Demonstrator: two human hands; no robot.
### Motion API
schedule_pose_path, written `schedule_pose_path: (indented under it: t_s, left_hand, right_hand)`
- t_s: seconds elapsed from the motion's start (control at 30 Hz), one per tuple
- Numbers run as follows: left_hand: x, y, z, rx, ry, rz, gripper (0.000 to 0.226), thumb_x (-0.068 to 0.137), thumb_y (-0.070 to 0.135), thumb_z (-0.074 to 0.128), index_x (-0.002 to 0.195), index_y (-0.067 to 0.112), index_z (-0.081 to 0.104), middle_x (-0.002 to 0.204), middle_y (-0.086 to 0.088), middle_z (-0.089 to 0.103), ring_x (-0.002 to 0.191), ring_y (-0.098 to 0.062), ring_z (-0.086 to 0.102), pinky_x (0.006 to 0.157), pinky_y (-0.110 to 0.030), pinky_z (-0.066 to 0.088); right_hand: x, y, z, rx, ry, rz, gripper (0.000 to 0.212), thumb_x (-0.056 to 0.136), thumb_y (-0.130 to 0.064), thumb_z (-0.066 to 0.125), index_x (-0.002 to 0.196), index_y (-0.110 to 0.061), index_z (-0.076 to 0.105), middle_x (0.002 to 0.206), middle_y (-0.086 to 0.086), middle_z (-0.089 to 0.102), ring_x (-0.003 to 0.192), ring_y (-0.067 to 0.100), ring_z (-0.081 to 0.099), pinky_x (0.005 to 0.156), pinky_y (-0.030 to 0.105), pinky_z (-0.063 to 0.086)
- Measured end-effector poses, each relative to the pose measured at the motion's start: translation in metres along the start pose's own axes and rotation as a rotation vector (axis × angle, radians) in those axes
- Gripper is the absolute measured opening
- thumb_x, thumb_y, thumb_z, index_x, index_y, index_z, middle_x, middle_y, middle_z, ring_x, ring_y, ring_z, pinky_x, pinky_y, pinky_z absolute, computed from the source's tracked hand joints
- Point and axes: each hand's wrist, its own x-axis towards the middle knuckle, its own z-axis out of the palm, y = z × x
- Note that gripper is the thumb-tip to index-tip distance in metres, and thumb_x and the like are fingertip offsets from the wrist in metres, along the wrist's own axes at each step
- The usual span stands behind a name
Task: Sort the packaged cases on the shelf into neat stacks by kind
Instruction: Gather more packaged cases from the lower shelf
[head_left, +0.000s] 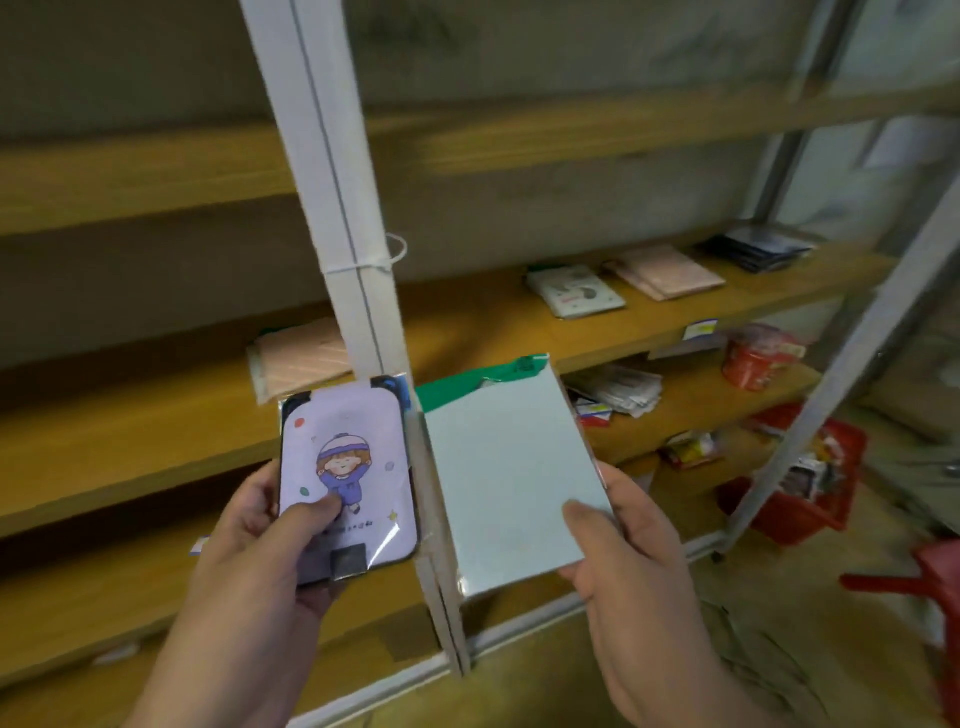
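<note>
Left hand (260, 525): grips the cartoon-print case (348, 480) from its lower left corner, thumb pressed flat on the printed face, other fingers curled behind and hidden.
Right hand (623, 540): holds the pale blue-green packaged case (511, 483) at its lower right corner, thumb on the plain face, fingers wrapped behind the edge.
Long axes: both cases upright, long side pointing up and away toward the shelves, the right one leaning a little to the left at the top.
Between the two: white shelf post (358, 291) directly behind the gap, cases almost touching side by side.
Stacks on the middle shelf (467, 317): pink stack (301, 358) just above and behind the left hand, near; white printed stack (574, 289), second pink stack (667, 271) and dark stack (761, 248) further right and deeper, well apart from both hands.
Nearer hand: right hand for the right-side stacks, left hand for the pink stack by the post.
Matching kind: no stack of cartoon-print or blue-green type clearly seen; blur too strong to tell.
Probable next need: forward reach over the shelf edge, case turned flat before laying down.
Risk: slippery film wrap under a corner-only grip.
</note>
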Motion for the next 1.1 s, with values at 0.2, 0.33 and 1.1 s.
schedule_pose_path:
  t_s: [0.2, 0.33, 1.1]
  left_hand:
    - [-0.015, -0.03, 0.099, 0.03, -0.065, -0.09, 0.034, 0.091, 0.008, 0.062, 0.12, 0.025, 0.065, 0.099, -0.008, 0.079, 0.083, -0.024, 0.078, 0.061, -0.036, 0.062]
    - [-0.001, -0.047, 0.151, 0.058, -0.123, -0.118, 0.035, 0.092, 0.008, 0.061, 0.119, 0.028, 0.065, 0.1, -0.006, 0.08, 0.083, -0.024, 0.078, 0.057, -0.034, 0.06]
    - [0.179, -0.074, 0.287, -0.043, -0.009, -0.177, 0.027, 0.093, 0.006, 0.062, 0.111, 0.026, 0.067, 0.094, -0.005, 0.08, 0.081, -0.024, 0.078, 0.068, -0.043, 0.063]
  right_hand:
    - [0.018, -0.023, -0.098, 0.051, 0.213, 0.019, 0.031, 0.096, -0.014, 0.057, 0.105, -0.04, 0.072, 0.106, -0.006, 0.076, 0.105, 0.024, 0.07, 0.092, 0.054, 0.058]
    - [0.035, -0.032, -0.143, 0.11, 0.282, 0.052, 0.029, 0.099, -0.012, 0.058, 0.102, -0.038, 0.071, 0.101, -0.009, 0.077, 0.1, 0.018, 0.073, 0.082, 0.039, 0.061]
    - [0.315, -0.129, -0.173, -1.049, 0.183, -0.712, 0.033, 0.097, -0.016, 0.05, 0.129, -0.022, 0.059, 0.103, -0.01, 0.058, 0.087, -0.005, 0.056, 0.06, 0.011, 0.048]
